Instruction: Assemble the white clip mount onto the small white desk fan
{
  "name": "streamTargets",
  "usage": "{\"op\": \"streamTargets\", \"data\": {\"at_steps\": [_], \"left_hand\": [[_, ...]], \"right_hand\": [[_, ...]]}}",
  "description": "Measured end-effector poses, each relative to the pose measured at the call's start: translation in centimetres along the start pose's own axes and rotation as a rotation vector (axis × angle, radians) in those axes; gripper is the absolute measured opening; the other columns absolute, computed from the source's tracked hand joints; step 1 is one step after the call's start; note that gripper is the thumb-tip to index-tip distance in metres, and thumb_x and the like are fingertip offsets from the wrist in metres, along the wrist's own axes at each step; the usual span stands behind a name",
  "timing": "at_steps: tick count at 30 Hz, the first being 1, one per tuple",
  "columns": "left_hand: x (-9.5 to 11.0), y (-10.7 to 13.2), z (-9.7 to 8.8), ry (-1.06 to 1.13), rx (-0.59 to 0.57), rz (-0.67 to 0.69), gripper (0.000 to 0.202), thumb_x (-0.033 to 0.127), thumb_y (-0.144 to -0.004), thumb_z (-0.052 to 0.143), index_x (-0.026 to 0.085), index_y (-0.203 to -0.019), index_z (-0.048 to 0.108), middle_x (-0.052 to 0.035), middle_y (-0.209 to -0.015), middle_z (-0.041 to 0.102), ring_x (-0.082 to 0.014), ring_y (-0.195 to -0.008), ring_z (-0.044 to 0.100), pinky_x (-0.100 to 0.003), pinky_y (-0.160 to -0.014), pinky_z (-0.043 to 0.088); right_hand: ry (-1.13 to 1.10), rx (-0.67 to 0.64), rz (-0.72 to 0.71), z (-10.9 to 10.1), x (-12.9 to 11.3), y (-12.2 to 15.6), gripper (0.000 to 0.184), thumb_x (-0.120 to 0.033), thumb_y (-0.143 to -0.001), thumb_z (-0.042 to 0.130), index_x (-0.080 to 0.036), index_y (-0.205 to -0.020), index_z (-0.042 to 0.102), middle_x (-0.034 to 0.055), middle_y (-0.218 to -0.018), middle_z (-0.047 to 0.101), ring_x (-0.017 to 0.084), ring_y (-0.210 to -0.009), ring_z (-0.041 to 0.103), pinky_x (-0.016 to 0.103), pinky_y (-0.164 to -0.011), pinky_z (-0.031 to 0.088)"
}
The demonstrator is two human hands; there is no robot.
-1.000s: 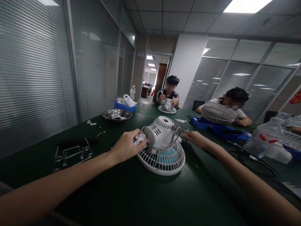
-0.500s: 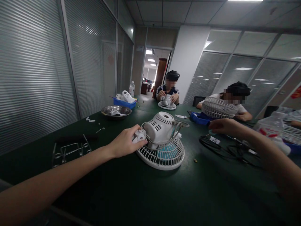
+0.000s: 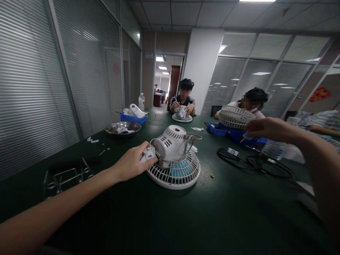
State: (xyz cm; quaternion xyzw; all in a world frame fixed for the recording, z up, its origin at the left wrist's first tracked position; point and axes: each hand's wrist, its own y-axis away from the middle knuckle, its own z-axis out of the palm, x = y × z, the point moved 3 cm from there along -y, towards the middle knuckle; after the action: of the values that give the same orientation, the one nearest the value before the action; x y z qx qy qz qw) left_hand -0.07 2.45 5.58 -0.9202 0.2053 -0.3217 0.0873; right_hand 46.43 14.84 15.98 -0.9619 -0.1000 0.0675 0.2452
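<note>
A small white fan point(image 3: 174, 156) lies grille-down on the dark green table point(image 3: 170, 219), its vented motor housing pointing up and blue blades showing through the grille. My left hand point(image 3: 132, 164) is closed on a white part at the fan's left side. My right hand point(image 3: 268, 129) is raised to the right above the blue bins point(image 3: 233, 134), fingers pinched together on something small that I cannot make out.
Black cables point(image 3: 255, 164) coil to the fan's right, a small brass nut point(image 3: 212, 175) near them. Wire brackets point(image 3: 66, 175) lie left. A metal bowl point(image 3: 122, 128), a blue tray point(image 3: 134, 117) and a bottle point(image 3: 141, 101) stand farther back. Two seated people handle fan parts; another's sleeve shows at right.
My right hand has left the fan's right side and risen to the right, over the blue bins. My left hand has stayed on the fan. The view has shifted slightly.
</note>
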Motion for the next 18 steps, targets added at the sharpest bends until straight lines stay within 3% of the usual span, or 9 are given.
{"op": "streamTargets", "data": {"at_steps": [3, 6, 18], "left_hand": [[0.1, 0.0, 0.0, -0.029, 0.008, -0.001, 0.032, 0.049, -0.087, 0.053, 0.019, -0.095, 0.05, -0.0045, -0.087, 0.061, -0.0217, -0.076, 0.059, -0.032, -0.067, 0.041], [0.1, 0.0, 0.1, -0.031, -0.002, -0.015, 0.031, 0.049, -0.087, 0.052, 0.019, -0.095, 0.048, -0.0046, -0.087, 0.061, -0.0221, -0.077, 0.059, -0.032, -0.066, 0.041], [-0.3, -0.2, 0.4, -0.013, -0.004, -0.015, 0.033, 0.051, -0.086, 0.052, 0.019, -0.095, 0.047, -0.0045, -0.088, 0.062, -0.0212, -0.076, 0.06, -0.031, -0.066, 0.042]], "right_hand": [[-0.032, -0.236, -0.007, -0.2, -0.9, 0.1, 0.017, -0.023, -0.076, 0.071, -0.009, -0.085, 0.075, 0.0149, -0.081, 0.074, 0.013, -0.062, 0.066, 0.027, -0.065, 0.046], [-0.036, -0.313, 0.002, -0.6, -1.4, 0.2, 0.021, -0.022, -0.077, 0.07, -0.008, -0.093, 0.072, 0.0155, -0.087, 0.074, 0.013, -0.068, 0.066, 0.028, -0.068, 0.045], [-0.056, -0.333, 0.036, -0.6, -0.6, 0.4, 0.031, -0.021, -0.078, 0.069, -0.008, -0.106, 0.068, 0.0129, -0.087, 0.073, 0.014, -0.074, 0.066, 0.031, -0.073, 0.044]]}}
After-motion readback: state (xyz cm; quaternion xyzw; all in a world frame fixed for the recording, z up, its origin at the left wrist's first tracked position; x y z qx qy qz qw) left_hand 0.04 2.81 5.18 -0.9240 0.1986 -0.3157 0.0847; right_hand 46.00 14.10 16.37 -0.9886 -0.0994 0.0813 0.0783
